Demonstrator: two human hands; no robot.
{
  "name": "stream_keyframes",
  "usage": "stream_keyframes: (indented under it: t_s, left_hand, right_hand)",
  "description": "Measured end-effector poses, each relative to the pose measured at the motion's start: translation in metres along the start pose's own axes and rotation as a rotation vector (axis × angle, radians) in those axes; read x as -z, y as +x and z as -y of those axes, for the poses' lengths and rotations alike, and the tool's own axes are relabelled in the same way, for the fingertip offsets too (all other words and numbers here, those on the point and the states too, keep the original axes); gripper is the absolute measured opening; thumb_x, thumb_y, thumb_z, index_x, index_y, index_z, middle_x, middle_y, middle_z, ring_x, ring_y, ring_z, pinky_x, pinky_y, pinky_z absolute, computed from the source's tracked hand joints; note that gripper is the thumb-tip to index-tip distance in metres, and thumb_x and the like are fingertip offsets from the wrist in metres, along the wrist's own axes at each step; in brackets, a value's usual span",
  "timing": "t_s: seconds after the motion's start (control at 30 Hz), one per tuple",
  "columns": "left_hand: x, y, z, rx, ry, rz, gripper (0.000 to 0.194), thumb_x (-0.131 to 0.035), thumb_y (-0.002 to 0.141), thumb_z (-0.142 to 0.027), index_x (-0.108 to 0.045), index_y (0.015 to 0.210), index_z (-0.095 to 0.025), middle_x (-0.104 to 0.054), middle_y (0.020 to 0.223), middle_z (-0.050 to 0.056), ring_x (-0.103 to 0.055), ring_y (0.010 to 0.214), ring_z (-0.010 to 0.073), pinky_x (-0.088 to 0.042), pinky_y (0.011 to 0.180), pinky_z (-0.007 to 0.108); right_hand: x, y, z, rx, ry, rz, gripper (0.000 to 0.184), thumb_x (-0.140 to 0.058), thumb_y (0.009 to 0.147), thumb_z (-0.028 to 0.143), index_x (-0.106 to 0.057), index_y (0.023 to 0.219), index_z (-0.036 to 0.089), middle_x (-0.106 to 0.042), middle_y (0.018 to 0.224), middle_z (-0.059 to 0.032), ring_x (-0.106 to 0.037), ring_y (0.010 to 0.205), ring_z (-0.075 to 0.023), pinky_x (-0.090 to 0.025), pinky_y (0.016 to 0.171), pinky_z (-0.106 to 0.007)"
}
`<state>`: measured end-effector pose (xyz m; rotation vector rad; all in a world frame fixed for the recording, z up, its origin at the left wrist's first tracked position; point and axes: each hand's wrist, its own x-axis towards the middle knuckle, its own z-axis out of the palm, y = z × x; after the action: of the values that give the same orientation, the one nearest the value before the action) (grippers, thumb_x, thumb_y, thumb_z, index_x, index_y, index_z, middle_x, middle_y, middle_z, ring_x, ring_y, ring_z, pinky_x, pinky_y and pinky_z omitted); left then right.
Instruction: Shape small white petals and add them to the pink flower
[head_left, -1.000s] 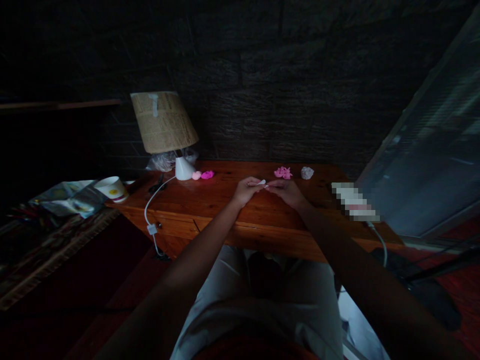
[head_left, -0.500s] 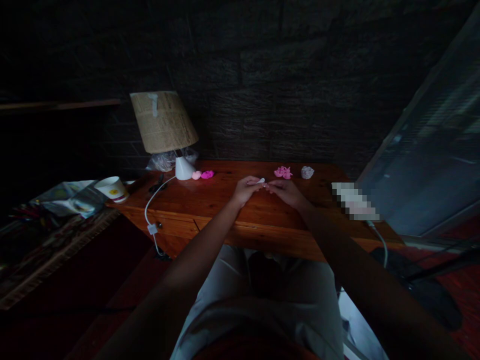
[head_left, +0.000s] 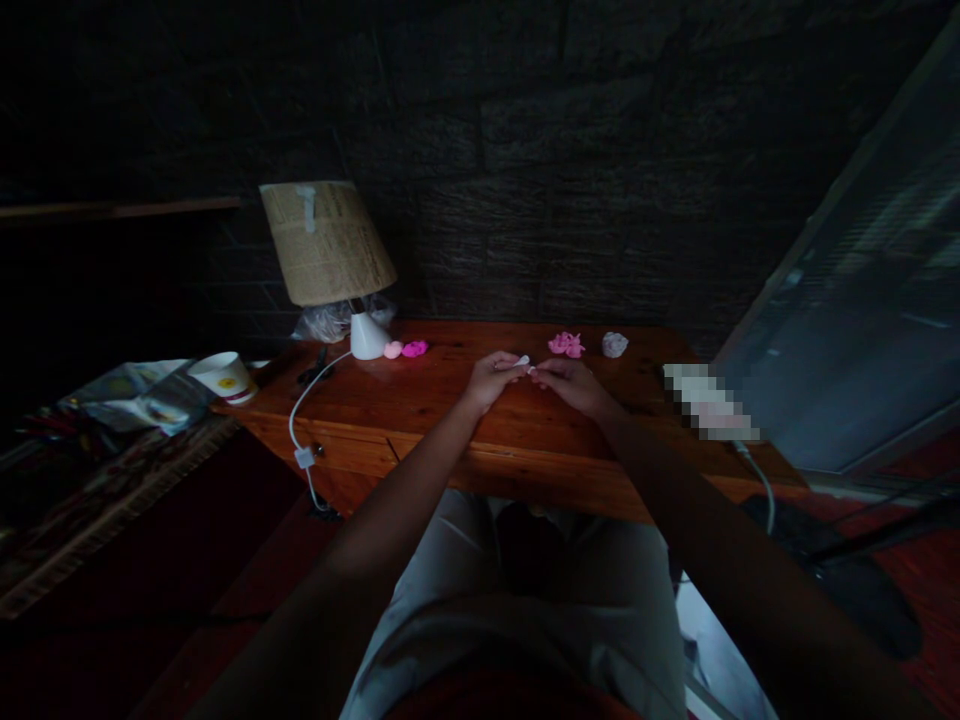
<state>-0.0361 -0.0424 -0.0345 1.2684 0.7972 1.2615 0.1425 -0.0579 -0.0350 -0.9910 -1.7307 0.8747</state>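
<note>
Over the middle of the wooden desk (head_left: 442,385), my left hand (head_left: 490,380) is closed in a pinch on a small white piece (head_left: 523,361) that pokes up past the fingertips. It is too small for me to tell its kind. My right hand (head_left: 568,383) is closed just beside it, fingertips almost meeting the left ones. A tiny pale bit shows at the right fingertips, and I cannot tell whether it belongs to the white piece. Just beyond the right hand lie a pink crumpled clump (head_left: 566,345) and a whitish-grey lump (head_left: 614,345).
A lamp (head_left: 330,245) with a white base stands at the back left, its cord hanging over the front edge. Near it lie a pale pink ball (head_left: 393,350) and a magenta lump (head_left: 415,349). A paper cup (head_left: 225,378) is at far left; a blurred-out white object (head_left: 712,402) lies at right.
The fingertips have shifted very slightly, and a small gap with a pale bit now shows between the hands. Everything else stays put.
</note>
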Motion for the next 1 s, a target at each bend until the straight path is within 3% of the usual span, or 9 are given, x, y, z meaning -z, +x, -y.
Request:
stream_keyframes:
  t_s: [0.37,0.73,1.0]
  left_hand:
    - [0.0,0.0013,0.0019,-0.002,0.024,-0.002,0.041,-0.089,0.048,-0.037,-0.066,0.074,-0.016,-0.071,0.073,0.001,-0.06,0.068,0.012,-0.043,0.069,0.026]
    - [-0.0008,-0.0003,0.0,0.011,0.033,-0.001,0.044,-0.091,0.046,-0.039,-0.066,0.075,-0.017,-0.072,0.074,0.002,-0.062,0.072,0.0133,-0.045,0.072,0.027]
    - [-0.0006,-0.0004,0.0,0.007,0.027,-0.004,0.042,-0.09,0.048,-0.037,-0.066,0.076,-0.016,-0.072,0.075,0.003,-0.062,0.072,0.0137,-0.045,0.073,0.029]
  right_hand:
    - [0.0009,-0.0009,-0.0008,0.026,-0.014,0.007,0.023,-0.062,0.073,0.044,-0.064,0.07,0.021,-0.061,0.064,0.0007,-0.052,0.059,-0.0143,-0.042,0.061,-0.03]
    - [0.0013,-0.0001,-0.003,0.034,-0.073,-0.045,0.021,-0.062,0.075,0.042,-0.06,0.068,0.022,-0.061,0.065,0.0008,-0.054,0.065,-0.0164,-0.044,0.068,-0.032]
    - [0.0012,-0.0007,-0.0034,0.009,-0.065,-0.051,0.028,-0.066,0.074,0.049,-0.059,0.069,0.022,-0.061,0.064,0.0002,-0.053,0.062,-0.0163,-0.044,0.064,-0.032]
